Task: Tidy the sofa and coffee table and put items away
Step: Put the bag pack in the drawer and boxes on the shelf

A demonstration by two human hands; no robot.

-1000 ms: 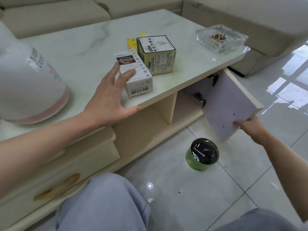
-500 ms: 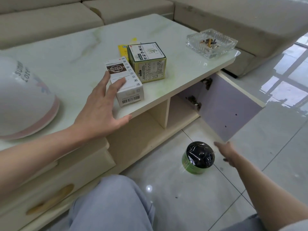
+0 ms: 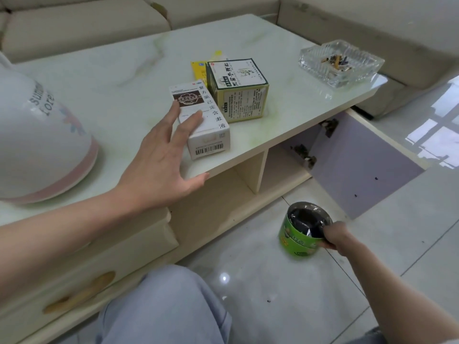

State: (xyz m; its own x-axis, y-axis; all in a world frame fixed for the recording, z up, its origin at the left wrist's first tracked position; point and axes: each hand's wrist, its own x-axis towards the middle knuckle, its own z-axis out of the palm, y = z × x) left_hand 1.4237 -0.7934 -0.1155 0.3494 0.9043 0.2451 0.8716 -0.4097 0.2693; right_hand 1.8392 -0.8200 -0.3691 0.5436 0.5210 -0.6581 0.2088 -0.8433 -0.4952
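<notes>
The left hand (image 3: 161, 167) is spread open above the pale green marble-patterned bench (image 3: 119, 78), with its fingers apart; two fingertips lie on the top face of the white rectangular carton with a barcode (image 3: 206, 125), and the thumb reaches over the front edge of the bench. It holds nothing. Just behind this carton stands a green and white cube-shaped cardboard box (image 3: 238, 90), touching or almost touching it, and a flat yellow packet (image 3: 198, 69) shows partly behind that box. A clear square glass ashtray with cigarette ends (image 3: 340, 62) sits near the far right corner of the bench. A big white rounded object with a pink rim (image 3: 37, 145) rests on the left part of the bench. Below the top, the lilac cupboard door (image 3: 360, 160) stands open toward the floor side. The right hand (image 3: 332, 237) is closed on the rim of a round green can lined with a black plastic bag (image 3: 303, 229), which stands on the shiny grey tiled floor (image 3: 273, 294) in front of the open door. Beige sofa cushions (image 3: 87, 26) lie beyond the bench.
</notes>
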